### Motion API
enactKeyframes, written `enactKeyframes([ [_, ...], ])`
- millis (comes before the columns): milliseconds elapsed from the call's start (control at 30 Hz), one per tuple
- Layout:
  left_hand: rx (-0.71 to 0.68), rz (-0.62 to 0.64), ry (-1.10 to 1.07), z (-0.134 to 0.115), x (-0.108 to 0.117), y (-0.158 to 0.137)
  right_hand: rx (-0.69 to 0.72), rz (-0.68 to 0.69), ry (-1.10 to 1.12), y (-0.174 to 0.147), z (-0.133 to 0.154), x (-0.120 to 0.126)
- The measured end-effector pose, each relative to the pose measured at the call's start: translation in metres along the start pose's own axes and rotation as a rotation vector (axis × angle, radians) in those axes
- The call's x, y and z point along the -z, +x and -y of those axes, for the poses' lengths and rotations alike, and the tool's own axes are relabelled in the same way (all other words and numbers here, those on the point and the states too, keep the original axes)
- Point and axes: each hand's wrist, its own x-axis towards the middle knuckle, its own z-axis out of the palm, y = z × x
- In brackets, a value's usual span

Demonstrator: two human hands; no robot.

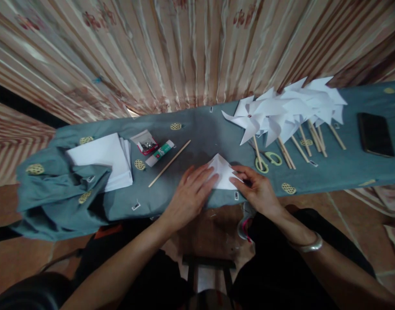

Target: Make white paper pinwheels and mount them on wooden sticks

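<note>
A folded white sheet of paper [221, 174] lies at the front edge of the cloth-covered table, its peak pointing away from me. My left hand [194, 193] rests on its left side with the fingers stretched out flat. At the right corner, my right hand [257, 189] pinches the paper between thumb and fingers. Left of the paper lies a thin wooden stick [169, 163]. Beyond it are a green and white glue stick [160, 153] and an opened small red and white box [146, 142] of metal pins. Green-handled scissors [268, 160] lie beyond my right hand.
Several white paper pinwheels [271, 112] on wooden sticks overlap at the back right. A dark phone [375, 134] lies at the far right. A stack of white paper [102, 157] sits on the left, partly under bunched cloth [64, 193]. A striped curtain [184, 51] hangs behind the table.
</note>
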Motion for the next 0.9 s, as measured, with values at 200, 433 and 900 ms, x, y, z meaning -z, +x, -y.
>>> enactKeyframes([
  [200, -0.082, 0.116, 0.126, -0.014, -0.017, -0.013, -0.029, -0.06, -0.048, 0.004, 0.001, 0.001],
  [433, -0.015, 0.267, 0.068, -0.009, -0.019, -0.01, 0.028, -0.105, -0.181, 0.01, 0.007, 0.0],
  [900, -0.007, 0.296, 0.077, -0.008, -0.02, -0.004, 0.074, -0.125, -0.339, 0.013, 0.008, -0.001],
])
